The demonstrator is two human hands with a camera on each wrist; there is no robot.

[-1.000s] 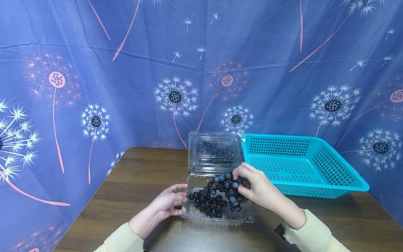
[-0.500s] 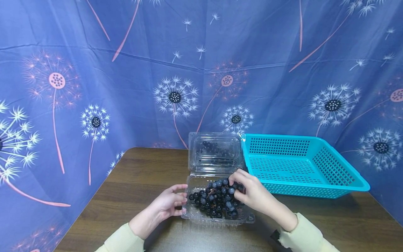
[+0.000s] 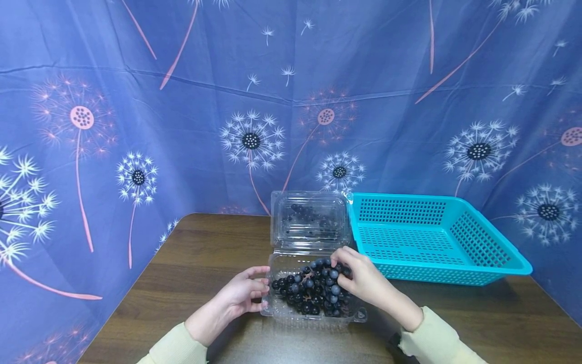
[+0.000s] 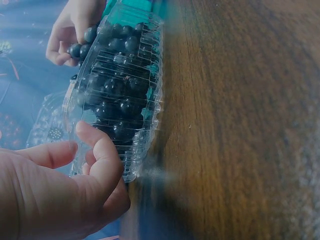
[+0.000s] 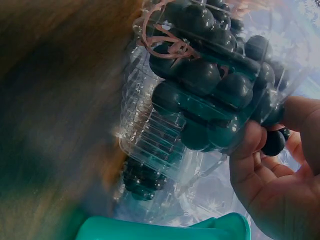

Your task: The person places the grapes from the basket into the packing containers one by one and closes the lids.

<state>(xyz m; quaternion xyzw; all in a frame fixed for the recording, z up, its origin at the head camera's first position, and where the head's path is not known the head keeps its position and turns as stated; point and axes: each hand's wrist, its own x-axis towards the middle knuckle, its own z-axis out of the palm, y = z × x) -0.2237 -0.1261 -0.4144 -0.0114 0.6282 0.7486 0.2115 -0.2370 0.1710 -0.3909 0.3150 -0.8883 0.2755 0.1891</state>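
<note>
A clear plastic clamshell box [image 3: 313, 319] stands with its lid folded back. Dark grapes [image 3: 295, 296] fill much of its base. With thumb and bent fingers my left hand [image 3: 243, 293] holds the box at its left end, as the left wrist view also shows. My right hand [image 3: 361, 277] pinches a bunch of grapes [image 3: 334, 284] at the box's right side, its fingertips near the top of the bunch. In the right wrist view, grapes [image 5: 197, 75] and a brown stem [image 5: 175, 47] press close behind the clear wall. Part of the bunch lies hidden behind my fingers.
The box's lid [image 3: 311, 199] leans back behind the base. Right of it stands a turquoise perforated basket [image 3: 447, 277], close to my right hand. Everything rests on a brown wooden table [image 3: 218, 237], with a blue dandelion-patterned cloth [image 3: 182, 126] behind.
My right hand has moved slightly left and down, bringing the bunch lower over the other grapes in the box. My left hand stays at the box's left end.
</note>
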